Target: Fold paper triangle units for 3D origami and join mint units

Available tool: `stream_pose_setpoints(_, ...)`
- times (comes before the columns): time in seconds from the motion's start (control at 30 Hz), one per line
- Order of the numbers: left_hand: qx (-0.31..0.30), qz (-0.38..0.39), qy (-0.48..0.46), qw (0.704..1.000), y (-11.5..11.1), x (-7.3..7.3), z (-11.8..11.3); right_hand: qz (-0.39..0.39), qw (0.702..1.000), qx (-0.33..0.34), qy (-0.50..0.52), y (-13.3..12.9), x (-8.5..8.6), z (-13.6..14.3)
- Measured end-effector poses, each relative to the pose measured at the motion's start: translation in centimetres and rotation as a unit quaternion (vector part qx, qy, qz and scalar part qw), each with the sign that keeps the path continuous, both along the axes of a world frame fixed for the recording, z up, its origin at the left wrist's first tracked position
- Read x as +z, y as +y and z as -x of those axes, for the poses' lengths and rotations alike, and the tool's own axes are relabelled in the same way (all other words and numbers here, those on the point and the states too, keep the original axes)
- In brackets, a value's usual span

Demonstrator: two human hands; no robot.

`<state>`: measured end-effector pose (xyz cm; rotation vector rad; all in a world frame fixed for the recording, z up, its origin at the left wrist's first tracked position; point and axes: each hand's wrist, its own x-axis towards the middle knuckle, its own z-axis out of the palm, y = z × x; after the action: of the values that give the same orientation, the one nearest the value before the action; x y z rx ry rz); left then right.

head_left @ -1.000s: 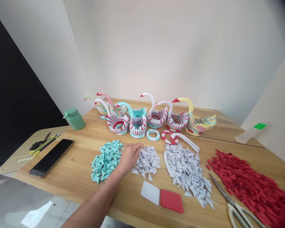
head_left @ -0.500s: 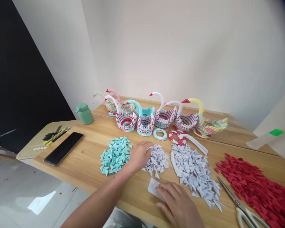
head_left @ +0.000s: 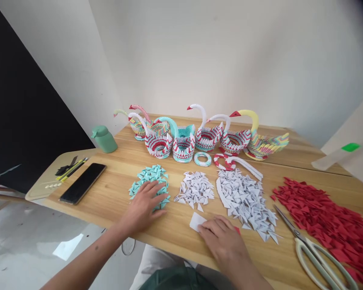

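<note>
My left hand [head_left: 145,203] lies over the near part of a pile of teal folded paper triangles [head_left: 151,173], its fingers loosely spread. My right hand [head_left: 225,243] is low at the table's front, fingers together on the edge of a small white paper piece [head_left: 196,221]. A bit of red [head_left: 237,230] shows beside the right fingers; most of it is hidden. Between and beyond the hands sits a small pile of white folded triangles [head_left: 196,188]. Farther right is a larger white triangle pile [head_left: 246,201].
Several folded-paper swans [head_left: 184,150] stand along the back. In front of them lie a teal-and-white ring [head_left: 203,159] and a red-and-white ring [head_left: 220,162]. Scissors [head_left: 302,237] and red triangles [head_left: 323,217] are at right. A phone [head_left: 83,183] and green jar [head_left: 105,139] are at left.
My left hand has moved left and nearer, from the small white pile to the teal pile. The right hand stays by the white paper; red now shows beside it. The view has shifted slightly.
</note>
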<state>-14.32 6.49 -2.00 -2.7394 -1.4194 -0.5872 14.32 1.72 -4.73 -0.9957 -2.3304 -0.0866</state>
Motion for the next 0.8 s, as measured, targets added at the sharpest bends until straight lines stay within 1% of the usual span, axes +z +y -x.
stream_pose_setpoints(0.07,-0.005,-0.002,0.016,1.0,0.2,-0.6,-0.1,0.007,1.0,-0.002,-0.009,-0.1,0.0,0.0)
stream_pose_setpoints(0.23,0.015,-0.026,-0.004,1.0,1.3,-1.7,-0.3,0.011,1.0,-0.023,-0.011,-0.1,-0.3,0.0)
stream_pose_setpoints(0.37,0.019,-0.032,-0.008,0.999,1.3,-1.9,-0.2,0.012,0.998,-0.065,-0.008,-0.2,-0.1,0.2)
stream_pose_setpoints(0.43,0.012,-0.03,-0.015,0.999,1.2,-1.6,-0.1,0.015,0.997,-0.071,-0.015,-0.6,0.1,0.5)
stream_pose_setpoints(0.5,0.015,-0.022,-0.032,0.999,1.4,-1.0,-0.1,0.016,0.997,-0.064,-0.039,-1.0,0.4,0.8)
stream_pose_setpoints(0.53,0.029,-0.019,-0.044,0.998,1.6,-0.6,-0.2,0.015,0.997,-0.061,-0.052,-1.2,0.4,0.9)
stream_pose_setpoints(0.6,0.085,-0.017,-0.063,0.994,2.5,0.3,-0.6,0.003,0.996,-0.061,-0.066,-1.4,0.3,1.0)
stream_pose_setpoints(0.67,0.149,-0.015,-0.057,0.987,3.7,0.9,-1.3,-0.021,0.996,-0.06,-0.061,-1.4,0.1,1.1)
stream_pose_setpoints(0.7,0.168,-0.01,-0.042,0.985,4.3,1.2,-1.7,-0.03,0.996,-0.059,-0.058,-1.3,0.0,1.0)
stream_pose_setpoints(0.8,0.171,0.007,-0.003,0.985,5.6,1.3,-3.0,-0.03,0.997,-0.051,-0.048,-1.2,-0.3,1.0)
